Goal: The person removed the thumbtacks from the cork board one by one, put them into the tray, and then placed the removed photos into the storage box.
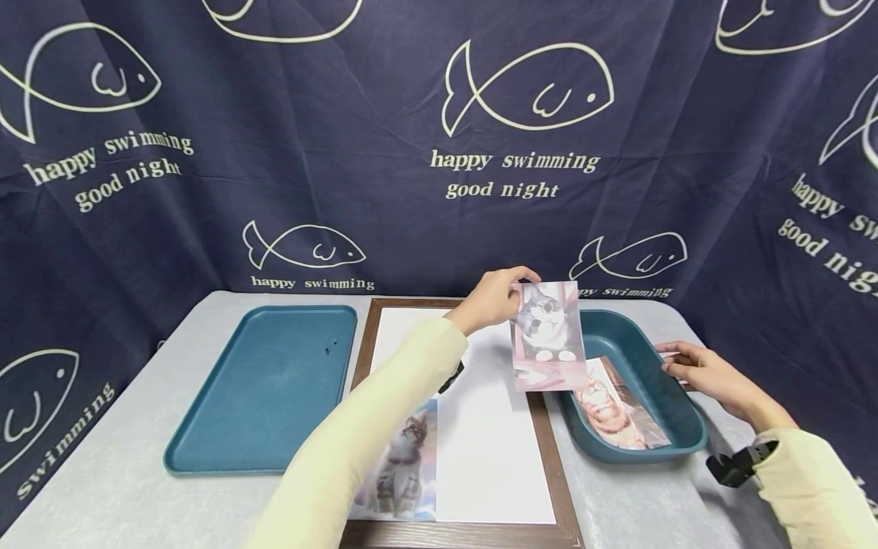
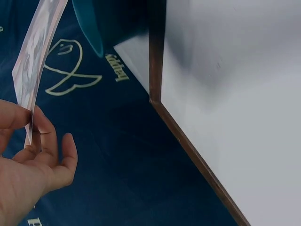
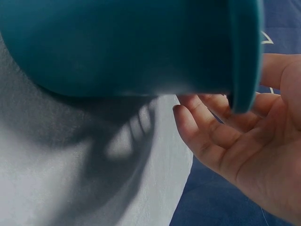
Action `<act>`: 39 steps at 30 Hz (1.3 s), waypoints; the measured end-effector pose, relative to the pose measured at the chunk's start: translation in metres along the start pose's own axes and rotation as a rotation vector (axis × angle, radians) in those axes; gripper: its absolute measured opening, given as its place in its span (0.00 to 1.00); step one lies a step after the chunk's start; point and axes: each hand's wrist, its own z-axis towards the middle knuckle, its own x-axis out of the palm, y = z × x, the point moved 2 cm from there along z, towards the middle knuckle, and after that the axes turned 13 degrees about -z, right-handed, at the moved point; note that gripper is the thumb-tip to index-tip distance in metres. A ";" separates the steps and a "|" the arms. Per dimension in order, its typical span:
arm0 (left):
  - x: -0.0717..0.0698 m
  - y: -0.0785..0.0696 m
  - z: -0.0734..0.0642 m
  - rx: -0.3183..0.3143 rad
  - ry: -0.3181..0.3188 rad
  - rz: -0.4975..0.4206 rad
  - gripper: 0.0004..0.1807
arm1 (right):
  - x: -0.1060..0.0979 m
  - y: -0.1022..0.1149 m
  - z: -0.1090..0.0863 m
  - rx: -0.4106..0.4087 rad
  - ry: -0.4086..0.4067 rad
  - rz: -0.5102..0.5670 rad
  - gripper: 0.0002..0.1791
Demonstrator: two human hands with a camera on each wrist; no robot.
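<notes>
My left hand (image 1: 495,299) pinches the top left edge of a cat photo card (image 1: 546,339), a grey and white cat on pink. The card hangs upright over the gap between a framed white board (image 1: 490,465) and a teal basin (image 1: 620,457). In the left wrist view, thumb and fingers meet on the card (image 2: 37,52). At the basin's right rim, my right hand (image 1: 713,377) holds on with bent fingers; in the right wrist view the rim (image 3: 245,61) partly hides them. Inside the basin lies an orange cat picture (image 1: 607,412).
A fluffy kitten picture (image 1: 405,469) lies on the board's lower left, partly behind my left sleeve. A flat teal tray (image 1: 264,389) sits left of the board on the grey table (image 1: 213,507). Behind the table hangs a dark blue fish-print cloth (image 1: 384,137).
</notes>
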 end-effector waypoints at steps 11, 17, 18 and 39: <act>0.026 -0.014 0.006 -0.029 -0.071 -0.025 0.21 | 0.000 0.000 -0.001 -0.013 0.004 0.008 0.24; 0.037 -0.018 0.009 -0.025 -0.115 -0.019 0.21 | 0.000 0.000 -0.001 -0.022 -0.002 -0.006 0.23; 0.038 -0.019 0.009 -0.021 -0.122 -0.021 0.21 | 0.000 0.000 -0.001 -0.022 0.000 -0.005 0.23; 0.080 -0.024 0.005 -0.012 -0.206 -0.050 0.19 | 0.000 0.001 0.000 -0.020 0.010 -0.020 0.22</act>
